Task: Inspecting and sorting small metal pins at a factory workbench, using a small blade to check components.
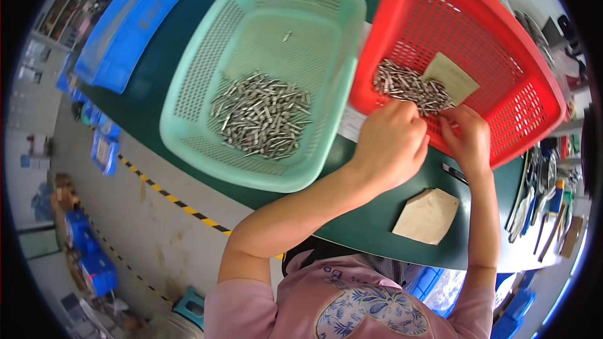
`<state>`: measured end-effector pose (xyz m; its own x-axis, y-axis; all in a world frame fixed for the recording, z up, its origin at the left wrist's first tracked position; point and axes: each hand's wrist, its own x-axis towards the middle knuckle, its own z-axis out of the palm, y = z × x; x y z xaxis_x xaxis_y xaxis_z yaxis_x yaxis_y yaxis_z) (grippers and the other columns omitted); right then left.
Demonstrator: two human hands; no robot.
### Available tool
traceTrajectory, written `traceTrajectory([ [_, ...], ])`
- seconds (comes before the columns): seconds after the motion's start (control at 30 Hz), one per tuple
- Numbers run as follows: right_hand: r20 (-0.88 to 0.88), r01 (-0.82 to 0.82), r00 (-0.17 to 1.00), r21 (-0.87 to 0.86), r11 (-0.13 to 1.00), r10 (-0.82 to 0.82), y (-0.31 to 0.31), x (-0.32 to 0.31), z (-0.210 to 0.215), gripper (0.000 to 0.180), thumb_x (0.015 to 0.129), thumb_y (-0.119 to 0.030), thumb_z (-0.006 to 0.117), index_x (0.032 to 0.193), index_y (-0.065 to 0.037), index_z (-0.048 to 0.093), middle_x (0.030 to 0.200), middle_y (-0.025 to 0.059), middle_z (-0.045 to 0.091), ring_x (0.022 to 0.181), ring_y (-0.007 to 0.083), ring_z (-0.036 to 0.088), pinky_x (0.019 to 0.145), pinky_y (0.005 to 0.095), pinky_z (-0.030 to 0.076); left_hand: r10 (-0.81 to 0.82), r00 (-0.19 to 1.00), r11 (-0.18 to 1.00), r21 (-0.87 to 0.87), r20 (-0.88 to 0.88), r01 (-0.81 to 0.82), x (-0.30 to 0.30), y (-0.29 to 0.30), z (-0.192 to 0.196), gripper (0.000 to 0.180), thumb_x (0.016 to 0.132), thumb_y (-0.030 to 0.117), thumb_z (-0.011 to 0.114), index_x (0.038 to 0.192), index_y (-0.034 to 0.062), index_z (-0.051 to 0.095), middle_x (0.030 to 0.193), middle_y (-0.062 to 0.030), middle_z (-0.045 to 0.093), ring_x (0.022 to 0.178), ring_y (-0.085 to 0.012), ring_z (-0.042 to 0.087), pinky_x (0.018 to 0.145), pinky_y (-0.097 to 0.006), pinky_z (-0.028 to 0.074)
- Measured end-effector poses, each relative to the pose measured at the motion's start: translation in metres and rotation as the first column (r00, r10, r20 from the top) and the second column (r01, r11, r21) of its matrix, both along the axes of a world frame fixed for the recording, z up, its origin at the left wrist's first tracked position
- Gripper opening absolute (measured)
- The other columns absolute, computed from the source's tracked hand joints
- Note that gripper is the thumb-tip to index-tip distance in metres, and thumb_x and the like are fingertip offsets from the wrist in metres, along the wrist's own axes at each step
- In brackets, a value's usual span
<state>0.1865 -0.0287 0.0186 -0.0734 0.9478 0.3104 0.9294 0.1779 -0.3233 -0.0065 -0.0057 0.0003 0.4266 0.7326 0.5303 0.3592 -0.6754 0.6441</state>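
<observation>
Two hands are reached into the red perforated basket [502, 44], which is set at the right end of the dark green table [377, 220], its near rim toward the table's front edge. A heap of small silvery metal pins [408, 85] is seen inside it near that rim, beside a tan card [452, 75]. The left hand [391, 144] is curled over the near edge of the heap with its fingers bent narrow; whether any pins are pinched underneath cannot be told, since the fingertips are hidden by the knuckles. The right hand [468, 138] is laid just beside it, fingers bent down onto the pins, and its grip is equally hidden.

A second heap of the same pins [260, 116] is held in the mint-green basket [195, 75], placed alongside toward the table's middle. A blue bin [132, 22] is set at the far left corner, and a tan pad [428, 215] near the front edge.

Judging from this, the picking is best done with a few pins gathered at a time from the loose edge of the heap, kept aligned between fingertips, and carried low over both rims so that none is dropped onto the table.
</observation>
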Motion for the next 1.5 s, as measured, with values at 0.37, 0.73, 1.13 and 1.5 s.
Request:
traceTrajectory([
  [0.37, 0.047, -0.088, 0.996, 0.381, 0.92, 0.076, -0.059, -0.043, 0.024, 0.022, 0.064, 0.007, 0.07, 0.083, -0.001, 0.064, 0.076, 0.0096, 0.063, 0.065, 0.0251, 0.061, 0.057, 0.0317, 0.048, 0.099, 0.705, 0.069, -0.711, 0.702, 0.699, 0.009, -0.026, 0.01, 0.024, 0.092, 0.023, 0.057, 0.099, 0.0021, 0.066, 0.098, -0.0032, 0.064, 0.091, -0.0095, 0.059, 0.074, -0.026, 0.049],
  [0.73, -0.067, -0.028, 0.996, 0.45, 0.893, 0.065, -0.075, -0.035, 0.01, 0.041, 0.055, -0.016, 0.084, 0.089, -0.003, 0.066, 0.077, 0.0073, 0.06, 0.065, 0.0231, 0.057, 0.058, 0.032, 0.045, -0.023, 0.784, 0.191, -0.767, 0.62, 0.612, 0.01, -0.032, -0.001, 0.015, 0.084, 0.012, 0.064, 0.085, -0.0033, 0.066, 0.071, -0.0032, 0.063, 0.063, -0.006, 0.055, 0.054, -0.02, 0.044],
  [1.13, -0.275, -0.029, 0.95, 0.397, 0.917, 0.149, -0.071, -0.023, -0.006, 0.039, 0.055, -0.015, 0.079, 0.091, -0.008, 0.068, 0.079, 0.001, 0.059, 0.063, 0.0187, 0.056, 0.056, 0.0315, 0.041, 0.034, 0.779, 0.013, -0.78, 0.626, 0.625, -0.003, -0.029, 0.011, 0.022, 0.092, 0.013, 0.054, 0.099, -0.0052, 0.064, 0.096, -0.0093, 0.064, 0.087, -0.0142, 0.062, 0.076, -0.026, 0.051],
  [1.5, -0.343, -0.011, 0.924, 0.421, 0.907, 0.17, -0.071, -0.025, -0.009, 0.038, 0.054, -0.017, 0.081, 0.089, -0.009, 0.067, 0.075, 0.0, 0.057, 0.061, 0.0178, 0.054, 0.054, 0.0313, 0.04, 0.008, 0.754, -0.009, -0.754, 0.657, 0.657, -0.004, -0.03, 0.01, 0.025, 0.094, 0.012, 0.05, 0.101, -0.008, 0.061, 0.101, -0.013, 0.063, 0.091, -0.0174, 0.062, 0.079, -0.028, 0.052],
])
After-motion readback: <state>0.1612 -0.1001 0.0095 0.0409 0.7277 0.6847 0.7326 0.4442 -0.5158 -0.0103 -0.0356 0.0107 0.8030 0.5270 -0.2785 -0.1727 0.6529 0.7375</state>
